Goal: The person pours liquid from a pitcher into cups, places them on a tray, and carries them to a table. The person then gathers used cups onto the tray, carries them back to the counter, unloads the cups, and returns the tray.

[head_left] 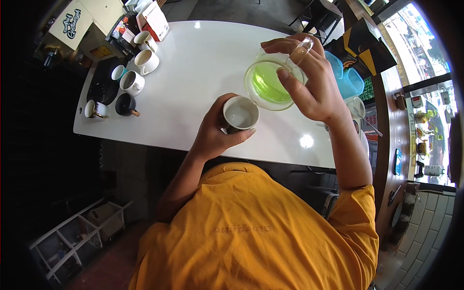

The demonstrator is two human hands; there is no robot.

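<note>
Pouring stage: the right hand (314, 92) grasps a clear glass jug of green liquid (270, 83) just beside the small grey ceramic cup (240, 115) clenched by the left hand (212, 135) over the white counter (193, 72); next, a steady tilt seems required.

Script logo on cream sign (77, 23), illegible; shirt (241, 228) print unreadable.

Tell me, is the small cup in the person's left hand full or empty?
Empty, as far as it shows: the small cup has a bare pale inside, while the glass pitcher in the right hand holds green liquid.
</note>
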